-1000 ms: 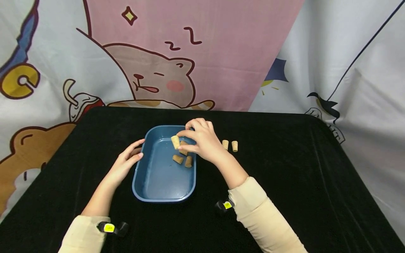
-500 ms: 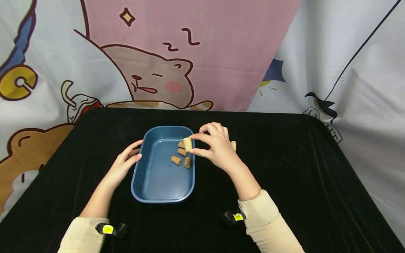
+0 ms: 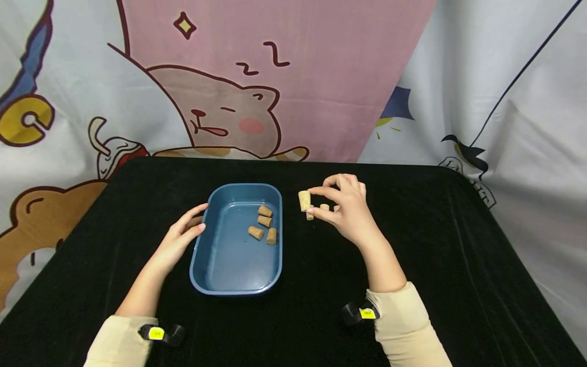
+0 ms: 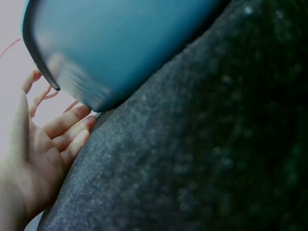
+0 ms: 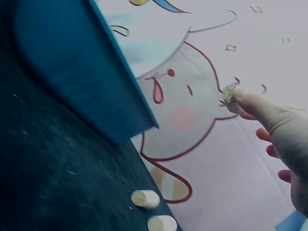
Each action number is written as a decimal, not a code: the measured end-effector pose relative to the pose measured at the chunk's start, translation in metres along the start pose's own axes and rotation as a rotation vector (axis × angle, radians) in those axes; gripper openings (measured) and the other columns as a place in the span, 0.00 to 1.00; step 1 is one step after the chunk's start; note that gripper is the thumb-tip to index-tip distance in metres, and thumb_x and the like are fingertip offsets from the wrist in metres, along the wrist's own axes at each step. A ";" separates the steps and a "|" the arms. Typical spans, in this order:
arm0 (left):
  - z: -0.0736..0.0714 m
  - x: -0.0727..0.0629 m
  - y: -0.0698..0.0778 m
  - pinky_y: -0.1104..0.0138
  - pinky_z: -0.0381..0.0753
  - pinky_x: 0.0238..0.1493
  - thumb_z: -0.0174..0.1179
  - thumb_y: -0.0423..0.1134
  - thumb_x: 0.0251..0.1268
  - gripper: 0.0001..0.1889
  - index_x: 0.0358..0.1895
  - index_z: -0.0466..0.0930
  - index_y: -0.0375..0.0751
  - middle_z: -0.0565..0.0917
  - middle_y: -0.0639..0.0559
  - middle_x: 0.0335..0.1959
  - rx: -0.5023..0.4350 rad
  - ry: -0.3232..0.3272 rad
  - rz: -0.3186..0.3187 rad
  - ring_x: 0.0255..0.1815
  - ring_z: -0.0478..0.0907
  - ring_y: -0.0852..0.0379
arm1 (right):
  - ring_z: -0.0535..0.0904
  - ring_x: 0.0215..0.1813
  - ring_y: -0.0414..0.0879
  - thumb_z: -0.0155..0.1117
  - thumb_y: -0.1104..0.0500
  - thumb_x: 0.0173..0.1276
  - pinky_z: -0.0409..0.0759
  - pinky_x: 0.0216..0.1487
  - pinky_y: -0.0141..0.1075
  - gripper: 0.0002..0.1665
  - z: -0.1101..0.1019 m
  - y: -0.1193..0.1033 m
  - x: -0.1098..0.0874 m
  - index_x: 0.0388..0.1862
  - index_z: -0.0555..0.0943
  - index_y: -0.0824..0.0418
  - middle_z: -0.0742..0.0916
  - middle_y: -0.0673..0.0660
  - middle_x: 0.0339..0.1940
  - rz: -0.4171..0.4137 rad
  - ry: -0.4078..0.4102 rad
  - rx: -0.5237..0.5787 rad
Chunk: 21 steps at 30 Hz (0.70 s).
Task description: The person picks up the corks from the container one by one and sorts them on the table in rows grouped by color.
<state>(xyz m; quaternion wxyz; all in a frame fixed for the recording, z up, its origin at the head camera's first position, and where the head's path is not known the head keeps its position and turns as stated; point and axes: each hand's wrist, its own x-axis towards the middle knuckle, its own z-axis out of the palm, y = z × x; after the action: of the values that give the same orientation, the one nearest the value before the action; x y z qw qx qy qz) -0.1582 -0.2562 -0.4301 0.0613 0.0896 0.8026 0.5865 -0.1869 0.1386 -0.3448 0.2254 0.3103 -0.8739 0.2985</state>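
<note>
A pale cork [image 3: 304, 200] is pinched between the thumb and fingertips of my right hand [image 3: 352, 213], raised above the table to the right of the blue tray [image 3: 236, 292]. In the right wrist view the same cork [image 5: 231, 99] shows at my thumb tip. Several darker corks [image 3: 256, 233] lie inside the tray, towards its right side. My left hand [image 3: 176, 237] rests against the tray's left side, thumb and fingers touching it without curling round it. The left wrist view has those fingers [image 4: 67, 122] extended against the tray's outer wall.
Three corks stand on the black cloth right of the tray, the middle one [image 3: 324, 207] among them, all partly hidden behind my right hand and its cork. The black-covered table [image 3: 431, 244] ends in front of a printed curtain [image 3: 339, 76].
Holding the cork, my right hand has moved right, from above the tray to beyond its right rim. My left hand stays in place at the tray's side.
</note>
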 end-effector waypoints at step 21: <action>0.002 0.000 0.002 0.38 0.63 0.59 0.48 0.50 0.74 0.30 0.75 0.53 0.53 0.63 0.33 0.68 0.012 0.003 -0.025 0.63 0.66 0.35 | 0.65 0.54 0.56 0.77 0.57 0.53 0.55 0.54 0.54 0.21 -0.021 0.064 -0.025 0.46 0.85 0.59 0.77 0.57 0.44 0.227 0.019 0.020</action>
<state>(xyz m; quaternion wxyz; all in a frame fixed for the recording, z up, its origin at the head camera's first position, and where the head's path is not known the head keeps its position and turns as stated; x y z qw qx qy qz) -0.1579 -0.2539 -0.4285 0.0668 0.0787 0.8072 0.5811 -0.2080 0.2028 -0.3680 0.1952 0.2089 -0.8982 0.3339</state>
